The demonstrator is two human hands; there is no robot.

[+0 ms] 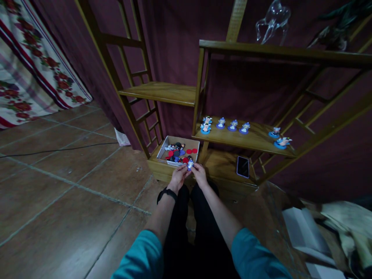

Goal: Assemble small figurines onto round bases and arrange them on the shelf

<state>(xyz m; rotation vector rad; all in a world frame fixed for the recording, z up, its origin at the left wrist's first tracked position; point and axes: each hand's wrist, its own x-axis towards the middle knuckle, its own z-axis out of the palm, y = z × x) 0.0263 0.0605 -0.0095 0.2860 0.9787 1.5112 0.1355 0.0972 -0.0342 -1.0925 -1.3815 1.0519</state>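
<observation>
A small purple-and-white figurine is held between my two hands, just in front of the open box. My left hand grips it from the left, and my right hand pinches it from the right. Behind it the shallow cardboard box contains a jumble of figurines plus red and dark round bases. On the shelf above stand several similar purple figurines on purple bases. Figurines on blue bases flank them, a pair at the left and two more at the right.
The wooden shelf unit rises in front of me, with a phone lying on its lowest board. A clear glass-like ornament and a dark ornament stand on top. White boxes lie at the lower right; a cable crosses the tiled floor.
</observation>
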